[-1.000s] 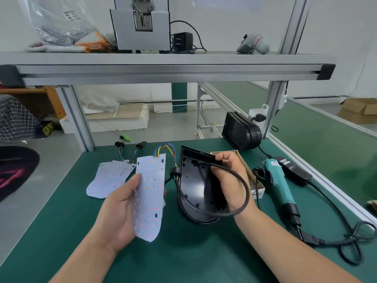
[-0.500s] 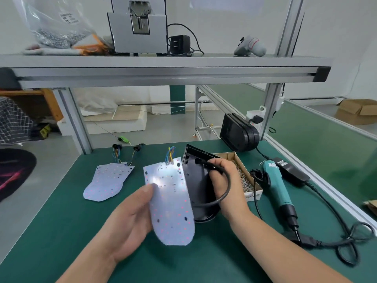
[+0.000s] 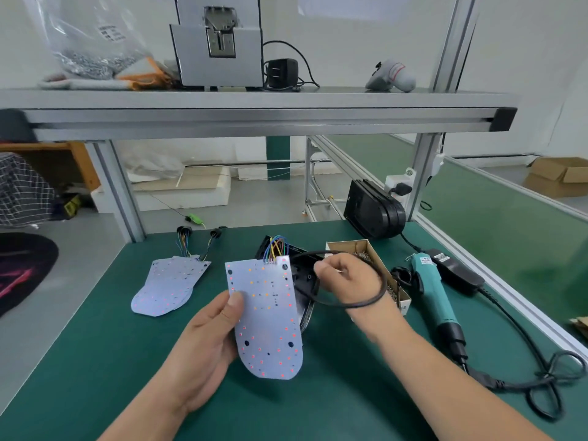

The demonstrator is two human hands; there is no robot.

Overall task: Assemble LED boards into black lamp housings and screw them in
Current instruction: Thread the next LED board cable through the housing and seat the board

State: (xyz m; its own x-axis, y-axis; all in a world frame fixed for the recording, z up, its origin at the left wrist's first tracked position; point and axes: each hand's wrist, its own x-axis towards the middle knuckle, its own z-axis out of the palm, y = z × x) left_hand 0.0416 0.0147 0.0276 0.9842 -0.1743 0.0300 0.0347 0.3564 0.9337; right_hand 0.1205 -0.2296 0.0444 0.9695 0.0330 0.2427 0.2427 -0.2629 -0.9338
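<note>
Head view showed the left hand (image 3: 206,345) pinching the LED board (image 3: 267,316) by its edge, just in front of the black housing (image 3: 302,278) on the mat. The right hand (image 3: 343,278) pinched the cable (image 3: 366,302), whose loop might get trapped under the board.

One view for us, a wide-angle camera on the person's head, facing forward and down over the green bench (image 3: 95,361). We're in close: both forearms climb from the bottom edge, and the left hand (image 3: 203,342) pinching the LED board (image 3: 270,329) sits dead centre, the right hand (image 3: 346,278) holding the cable (image 3: 366,302) just beside that grip. Well beyond the grip we catch the shelf (image 3: 254,103) up top and floor behind it
</note>
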